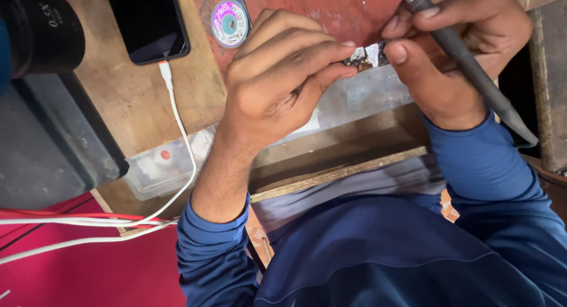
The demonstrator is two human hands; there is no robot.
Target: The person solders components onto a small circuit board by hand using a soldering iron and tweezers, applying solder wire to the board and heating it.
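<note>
My left hand (283,77) pinches a small circuit board (366,55) between thumb and fingertips, above a red work mat (331,9). My right hand (466,47) touches the board's other end with its thumb. It also holds a dark grey pen-shaped tool (472,71) with a metal collar, whose handle slants down to the right. The tool's tip is out of the frame at the top. Both arms wear blue sleeves.
A black phone (147,20) lies on the wooden bench (130,94) with a white cable (177,118) plugged in. A round spool (229,23) sits beside it. A black microscope body (41,29) fills the left. A clear plastic box (159,165) rests at the bench edge.
</note>
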